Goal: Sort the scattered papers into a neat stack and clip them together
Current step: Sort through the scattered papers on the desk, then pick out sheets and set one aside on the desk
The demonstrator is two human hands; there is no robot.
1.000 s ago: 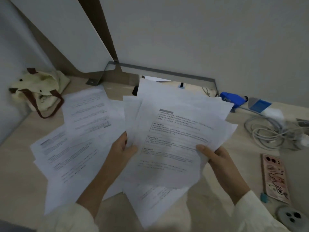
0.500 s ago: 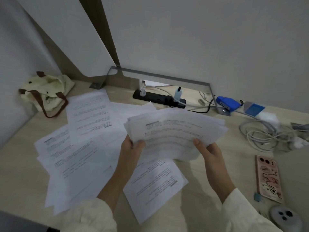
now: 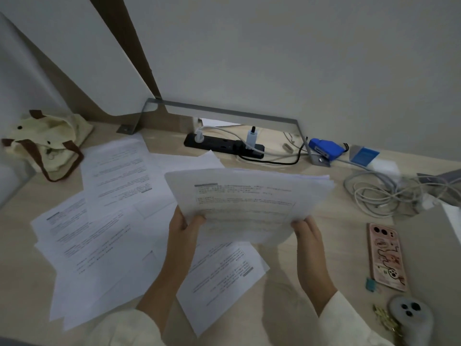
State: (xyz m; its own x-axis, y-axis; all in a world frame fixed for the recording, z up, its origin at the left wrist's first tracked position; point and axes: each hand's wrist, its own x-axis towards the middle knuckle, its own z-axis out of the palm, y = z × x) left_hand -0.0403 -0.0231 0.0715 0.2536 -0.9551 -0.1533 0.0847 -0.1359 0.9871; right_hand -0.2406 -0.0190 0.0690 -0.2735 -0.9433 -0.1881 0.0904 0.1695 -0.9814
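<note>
White printed paper makes up the one bundle of sheets (image 3: 249,203) held above the middle of the pale wooden desk (image 3: 287,295). It is tilted nearly flat with its printed face up. Its far right edges are fanned, so the sheets in it cannot be counted.

Two hands hold the bundle by its near edge. The left hand (image 3: 183,231) pinches the near left corner, thumb on top and fingers hidden underneath. The right hand (image 3: 308,233) grips the near right corner, its fingers (image 3: 299,224) curled round the edge.

More white printed paper lies flat on the desk. One single loose sheet (image 3: 224,273) lies toward the near edge, between the two forearms. An overlapping spread of sheets (image 3: 99,233) covers the left half, at least four of them, with the exact number hidden by the overlap.

- **Far left corner:** one cream canvas tote bag with brown handles (image 3: 47,143) slumps here.
- **Far edge:** one black power strip (image 3: 222,146) with two white plugs in it, and to its right one blue plastic object (image 3: 324,147).
- **Toward the right edge:** one tangle of white cables (image 3: 374,196), and nearer, one phone in a pink cartoon case (image 3: 386,257). One small teal clip (image 3: 371,287) sits just beside the phone's near left corner.
- **Near right corner:** one white rounded device with three dark spots (image 3: 410,314) and a little heap of brass-coloured clips (image 3: 384,318), too small to count.
</note>
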